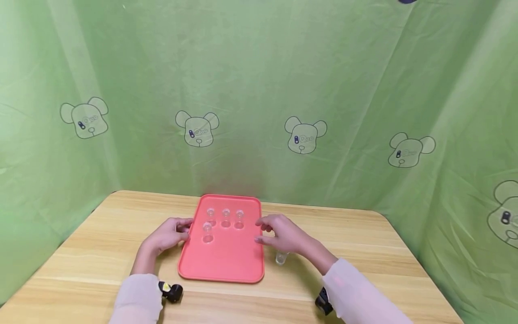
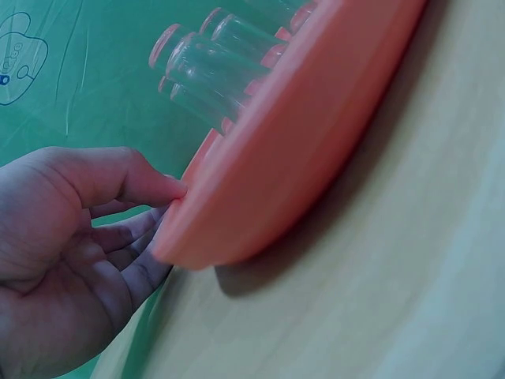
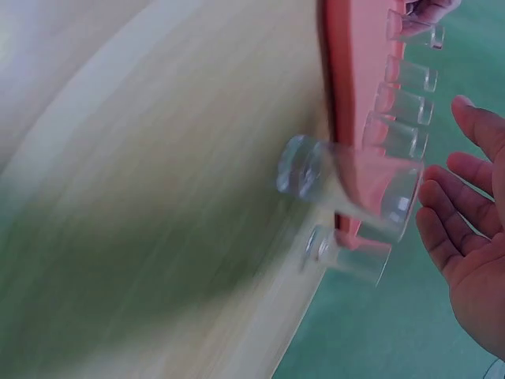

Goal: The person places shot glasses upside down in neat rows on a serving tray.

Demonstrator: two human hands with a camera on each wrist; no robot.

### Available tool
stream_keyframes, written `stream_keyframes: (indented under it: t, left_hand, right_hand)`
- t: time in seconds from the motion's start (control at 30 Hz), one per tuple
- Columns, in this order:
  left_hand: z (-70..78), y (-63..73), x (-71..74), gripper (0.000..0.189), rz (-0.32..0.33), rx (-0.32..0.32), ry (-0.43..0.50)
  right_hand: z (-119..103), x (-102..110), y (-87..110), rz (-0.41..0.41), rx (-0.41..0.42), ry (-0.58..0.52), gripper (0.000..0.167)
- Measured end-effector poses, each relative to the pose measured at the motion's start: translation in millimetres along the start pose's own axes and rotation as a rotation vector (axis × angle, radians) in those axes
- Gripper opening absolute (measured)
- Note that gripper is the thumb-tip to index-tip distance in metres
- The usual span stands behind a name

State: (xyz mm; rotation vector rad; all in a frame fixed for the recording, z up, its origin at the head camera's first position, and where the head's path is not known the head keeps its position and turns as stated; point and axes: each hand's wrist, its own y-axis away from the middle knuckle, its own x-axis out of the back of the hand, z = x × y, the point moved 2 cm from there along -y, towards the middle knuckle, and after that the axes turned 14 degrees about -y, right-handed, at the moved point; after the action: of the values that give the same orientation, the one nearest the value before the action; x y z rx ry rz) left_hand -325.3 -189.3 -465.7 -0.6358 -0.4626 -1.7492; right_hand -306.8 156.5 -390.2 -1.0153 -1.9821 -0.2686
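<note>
A red tray [image 1: 234,261] lies on the wooden table, bearing several clear glasses [image 1: 208,232]: a row of three at the back and one in front at the left. My left hand [image 1: 167,236] pinches the tray's left rim, thumb and fingers at its edge in the left wrist view. Over by the right rim, my right hand [image 1: 283,234] hovers with its fingers apart and nothing between them. Below it a clear glass [image 1: 281,257] stands on the table; the right wrist view shows this near glass [image 3: 355,181] and another glass [image 3: 347,254] outside the tray.
The wooden table [image 1: 344,270] extends on both sides of the tray. A green cloth [image 1: 251,171] with bear-head outlines hangs behind the table and along its sides. Black wrist cameras [image 1: 173,292] sit at both cuffs.
</note>
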Motion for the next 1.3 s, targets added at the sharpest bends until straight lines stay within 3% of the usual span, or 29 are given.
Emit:
stream_keyframes:
  t: [0.6,0.87,1.3]
  left_hand:
    - [0.2,0.1,-0.4,0.060,-0.001,0.002,-0.005]
    - [0.7,0.2,-0.5,0.060,0.001,0.002,-0.002]
    - [2.1,1.1,-0.6,0.061,0.000,0.004,-0.014]
  right_hand:
    - [25.2,7.6,40.9,-0.041,-0.014,-0.010,0.051]
    - [32.6,6.1,50.9,-0.066,-0.054,-0.030,0.060]
    - [41.3,1.8,55.0,-0.068,-0.042,-0.029,0.055]
